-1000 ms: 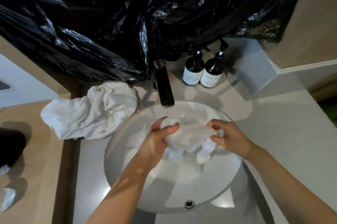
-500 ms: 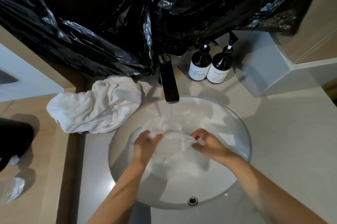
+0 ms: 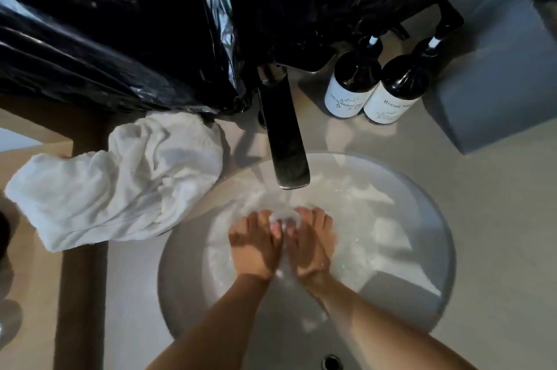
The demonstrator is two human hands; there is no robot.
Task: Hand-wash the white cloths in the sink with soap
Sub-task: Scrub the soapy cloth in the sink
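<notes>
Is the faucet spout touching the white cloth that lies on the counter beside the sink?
Apart. The head view shows bare counter between the faucet and the nearest edge of the white cloth.

Both forearms are reaching in from 6 o'clock, converging toward centre. The left hand and right hand are lying side by side, touching, knuckles up, fingers curling together toward 12 o'clock.
</notes>
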